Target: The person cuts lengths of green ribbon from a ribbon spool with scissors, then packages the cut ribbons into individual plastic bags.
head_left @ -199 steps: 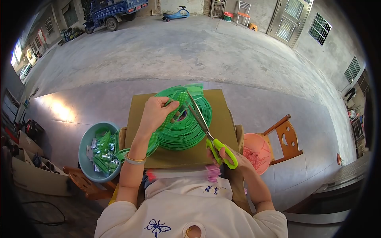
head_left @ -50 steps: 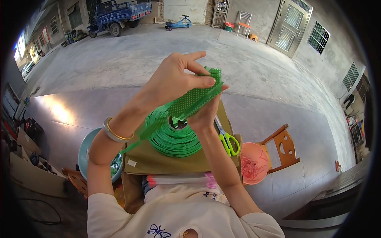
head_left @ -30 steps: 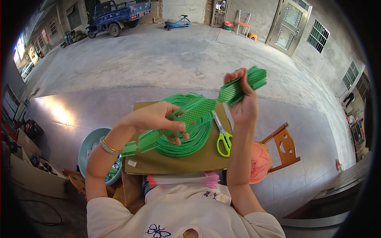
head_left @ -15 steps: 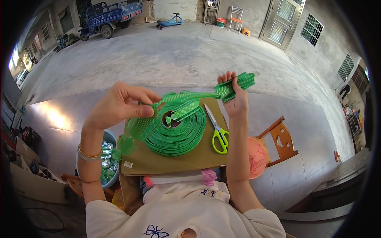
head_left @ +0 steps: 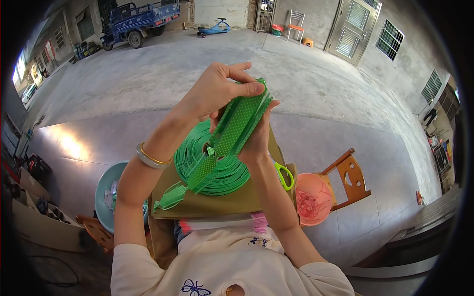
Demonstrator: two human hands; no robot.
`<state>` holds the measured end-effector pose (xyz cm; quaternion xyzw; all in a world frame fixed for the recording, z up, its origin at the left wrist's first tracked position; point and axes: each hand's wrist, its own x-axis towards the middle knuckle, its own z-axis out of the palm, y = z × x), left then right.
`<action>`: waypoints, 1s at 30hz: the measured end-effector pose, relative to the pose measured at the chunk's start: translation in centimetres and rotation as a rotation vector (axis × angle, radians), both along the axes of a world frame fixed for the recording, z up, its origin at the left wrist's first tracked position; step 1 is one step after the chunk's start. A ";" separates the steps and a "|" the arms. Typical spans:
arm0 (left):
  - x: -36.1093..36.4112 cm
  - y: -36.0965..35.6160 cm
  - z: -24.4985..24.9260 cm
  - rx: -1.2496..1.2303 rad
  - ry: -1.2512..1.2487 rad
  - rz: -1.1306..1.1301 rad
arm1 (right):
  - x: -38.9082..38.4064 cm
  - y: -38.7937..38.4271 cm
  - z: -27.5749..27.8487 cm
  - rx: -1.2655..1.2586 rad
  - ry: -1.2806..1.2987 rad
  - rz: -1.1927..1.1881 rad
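A green ribbon with white dots (head_left: pixel 242 118) is stretched in layers over my right hand (head_left: pixel 256 140), which is closed around it from behind. At the top of those layers, my left hand (head_left: pixel 224 86) pinches the ribbon between thumb and fingers. The ribbon's loose tail (head_left: pixel 173 196) hangs down to the left, over the brown board (head_left: pixel 242 203). Below my hands lies a big flat roll of green ribbon (head_left: pixel 232 182), its centre partly covered by the hanging strip. To its right, my right forearm hides most of the scissors, leaving a yellow-green handle (head_left: pixel 285 176) visible.
On the left stands a light blue basin (head_left: pixel 103 197) with shiny wrapped pieces inside. A pink basin (head_left: pixel 321 217) holding thin pink strips is at the right, by a wooden chair (head_left: pixel 348 177). Folded white and pink material (head_left: pixel 217 223) rests against my lap.
My left hand has moved up and right to meet my right hand. My right hand has come left and lower, and the ribbon stretched between them now lies layered over it.
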<state>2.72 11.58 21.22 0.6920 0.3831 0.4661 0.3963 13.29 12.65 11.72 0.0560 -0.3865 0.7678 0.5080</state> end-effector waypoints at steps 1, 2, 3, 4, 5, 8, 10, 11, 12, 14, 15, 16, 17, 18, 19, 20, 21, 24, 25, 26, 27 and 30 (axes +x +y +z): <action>0.0 0.1 -0.2 -0.004 -0.005 0.027 | 0.0 0.0 0.1 0.052 0.015 0.050; -0.1 0.1 -0.4 -0.008 -0.010 0.054 | 0.2 -0.4 0.2 0.011 -0.007 0.056; -0.2 0.2 -0.7 -0.011 -0.015 0.082 | 0.5 -0.9 0.5 -0.029 -0.029 0.062; -0.3 0.4 -1.1 0.004 -0.027 0.094 | 0.7 -1.2 0.6 -0.069 -0.052 0.069; -0.5 0.8 -1.7 0.019 -0.038 0.107 | 0.7 -1.2 0.4 -0.060 -0.083 0.083; -0.6 0.0 -1.4 -0.070 -0.059 0.116 | 0.7 -0.8 0.1 -0.047 -0.155 0.109; -0.4 -0.5 -2.0 0.071 -0.005 0.231 | 1.0 -0.2 0.3 -0.061 -0.174 0.103; 0.0 -0.5 -3.2 0.265 0.056 0.345 | 1.1 0.0 0.6 -0.156 -0.143 0.015; 0.4 -0.9 -4.0 0.449 0.125 0.388 | 1.3 0.3 0.9 -0.251 -0.111 -0.075; 1.6 -2.7 -5.3 0.806 0.272 0.443 | 1.5 1.9 0.7 -0.269 0.117 -0.085; 2.3 -4.0 -6.0 0.978 0.349 0.434 | 1.6 2.5 0.2 -0.326 0.140 -0.162; 3.0 -4.9 -7.4 1.048 0.455 0.383 | 1.6 2.7 0.2 -0.379 0.162 -0.236; 3.9 -5.5 -9.2 1.115 0.561 0.332 | 1.5 3.0 0.3 -0.433 0.184 -0.310; 4.9 -6.2 -10.7 1.083 0.591 0.326 | 1.7 3.5 0.1 -0.425 0.185 -0.304; 5.9 -6.8 -11.9 1.053 0.621 0.318 | 1.8 3.8 -0.2 -0.421 0.194 -0.308; 6.7 -7.3 -12.8 1.009 0.595 0.302 | 2.0 4.2 -0.5 -0.417 0.204 -0.314; 7.2 -7.9 -13.5 0.968 0.569 0.285 | 2.1 4.5 -0.7 -0.411 0.216 -0.321; 8.3 -11.6 -16.2 0.864 0.623 0.069 | 2.6 4.9 -1.2 -0.449 0.177 -0.378; 8.1 -12.4 -16.3 0.622 0.647 -0.121 | 2.8 4.7 -1.3 -0.447 0.166 -0.368; 7.6 -13.3 -15.9 0.375 0.662 -0.305 | 2.9 4.5 -1.2 -0.445 0.156 -0.358; 7.0 -14.0 -15.6 0.123 0.666 -0.485 | 3.2 4.3 -1.1 -0.443 0.147 -0.347; 3.1 -9.5 -11.3 0.825 0.461 0.301 | 4.3 3.2 -0.7 -0.342 0.139 -0.094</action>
